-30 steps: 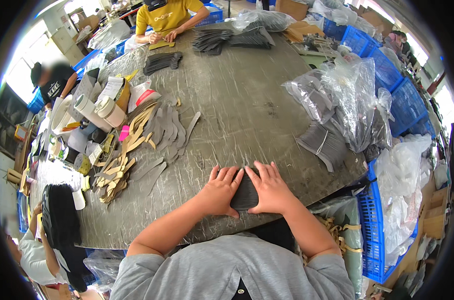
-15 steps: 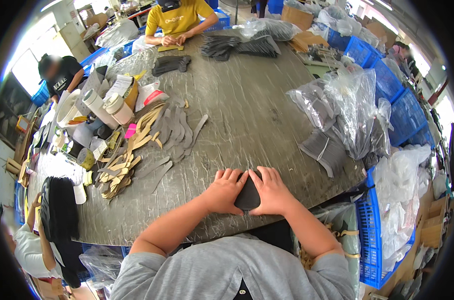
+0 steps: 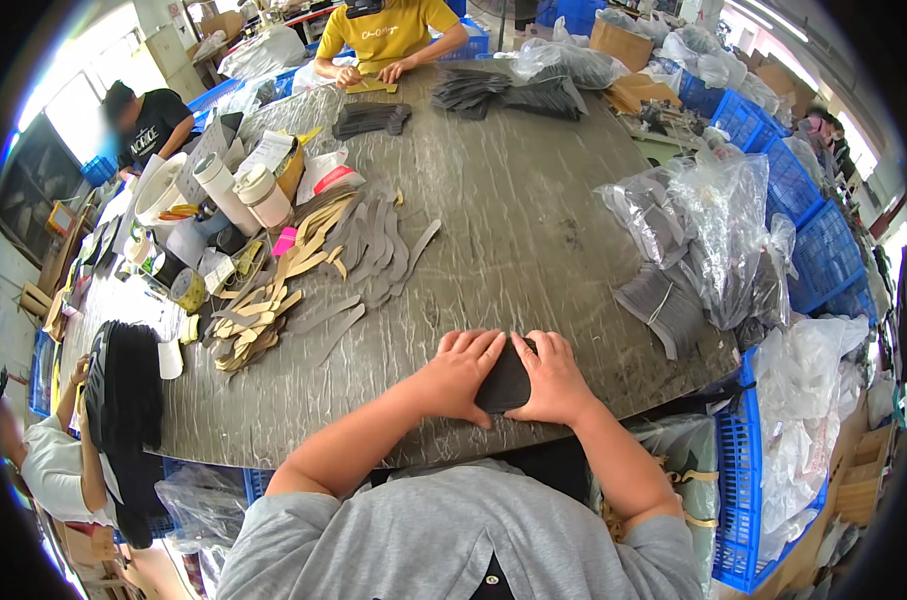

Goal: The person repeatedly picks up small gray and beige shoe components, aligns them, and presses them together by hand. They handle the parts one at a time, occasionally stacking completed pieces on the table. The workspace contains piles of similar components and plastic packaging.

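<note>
Dark flat piece [image 3: 503,380], low centre of frame, looks thin, light and floppy. Left hand [image 3: 458,372] and right hand [image 3: 553,377] press it onto the counter [image 3: 513,230], fingers spread flat; best lifted by an edge.

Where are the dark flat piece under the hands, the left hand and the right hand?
dark flat piece [image 3: 504,381], head view, bare middle between the hands.
left hand [image 3: 455,372], head view, its back.
right hand [image 3: 553,378], head view, its back.

Grey and tan cut strips [image 3: 323,270] fanned on the table [image 3: 513,230], clear bags [image 3: 713,230], blue crates [image 3: 823,250], tape rolls [image 3: 243,195]
</note>
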A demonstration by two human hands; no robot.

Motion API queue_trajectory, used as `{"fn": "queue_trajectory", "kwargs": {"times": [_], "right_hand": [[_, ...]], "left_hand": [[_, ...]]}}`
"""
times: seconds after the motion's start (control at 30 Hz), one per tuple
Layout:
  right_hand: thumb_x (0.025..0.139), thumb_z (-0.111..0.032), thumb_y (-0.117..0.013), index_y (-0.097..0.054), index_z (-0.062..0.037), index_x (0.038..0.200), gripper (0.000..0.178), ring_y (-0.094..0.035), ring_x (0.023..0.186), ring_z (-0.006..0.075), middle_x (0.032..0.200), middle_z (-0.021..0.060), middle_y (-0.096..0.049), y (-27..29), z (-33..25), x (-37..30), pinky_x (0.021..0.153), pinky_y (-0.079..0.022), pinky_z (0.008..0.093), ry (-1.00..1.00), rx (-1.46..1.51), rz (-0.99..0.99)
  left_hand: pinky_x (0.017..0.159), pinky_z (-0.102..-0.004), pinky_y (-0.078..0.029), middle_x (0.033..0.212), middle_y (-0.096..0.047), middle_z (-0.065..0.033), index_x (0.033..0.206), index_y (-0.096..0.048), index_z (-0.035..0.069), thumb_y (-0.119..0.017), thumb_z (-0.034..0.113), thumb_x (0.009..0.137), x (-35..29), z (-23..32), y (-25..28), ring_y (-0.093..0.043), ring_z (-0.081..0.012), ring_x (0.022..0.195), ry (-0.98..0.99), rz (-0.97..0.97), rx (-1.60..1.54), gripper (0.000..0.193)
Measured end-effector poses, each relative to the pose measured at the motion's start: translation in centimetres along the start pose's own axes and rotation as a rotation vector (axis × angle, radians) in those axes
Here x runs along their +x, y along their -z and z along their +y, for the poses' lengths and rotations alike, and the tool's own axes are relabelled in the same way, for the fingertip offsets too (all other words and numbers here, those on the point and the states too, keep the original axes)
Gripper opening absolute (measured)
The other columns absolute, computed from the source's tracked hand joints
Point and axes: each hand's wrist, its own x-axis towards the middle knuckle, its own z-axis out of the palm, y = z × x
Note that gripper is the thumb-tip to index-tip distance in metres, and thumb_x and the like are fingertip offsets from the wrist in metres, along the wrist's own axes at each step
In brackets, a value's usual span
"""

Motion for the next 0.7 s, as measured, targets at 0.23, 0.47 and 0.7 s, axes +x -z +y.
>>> {"fn": "queue_trajectory", "kwargs": {"times": [0.23,0.47,0.7], "right_hand": [[0.049,-0.038,-0.088,-0.042,-0.0054,0.143,0.110,-0.038,0.123,0.0374,0.128,0.0175,-0.041,0.3,-0.1,0.1,0.107,-0.032,0.0491,-0.014,0.022,-0.019],[0.049,-0.038,-0.088,-0.044,-0.0061,0.141,0.107,-0.038,0.122,0.0380,0.128,0.0175,-0.041,0.4,0.2,0.1,0.107,-0.033,0.0489,0.017,0.038,-0.015],[0.053,-0.045,-0.088,-0.043,-0.0031,0.142,0.108,-0.032,0.130,0.0389,0.136,0.0193,-0.037,0.4,-1.5,-0.6,0.113,-0.027,0.0495,0.049,0.006,-0.101]], "left_hand": [[0.112,-0.0467,-0.033,0.146,-0.037,-0.0178,0.146,-0.036,-0.002,-0.091,0.037,0.049,-1.8,-2.5,-0.3,-0.036,-0.0373,0.133,-0.024,0.035,-0.191,0.118],[0.107,-0.0452,-0.037,0.138,-0.047,-0.0161,0.144,-0.040,-0.001,-0.088,0.037,0.058,-0.9,-2.6,1.2,-0.044,-0.0349,0.124,0.028,-0.054,-0.206,0.105],[0.084,-0.0372,-0.050,0.099,-0.071,-0.0151,0.112,-0.069,0.002,-0.074,0.024,0.081,3.2,-6.2,0.1,-0.065,-0.0264,0.090,0.225,-0.147,-0.592,0.039]]}}
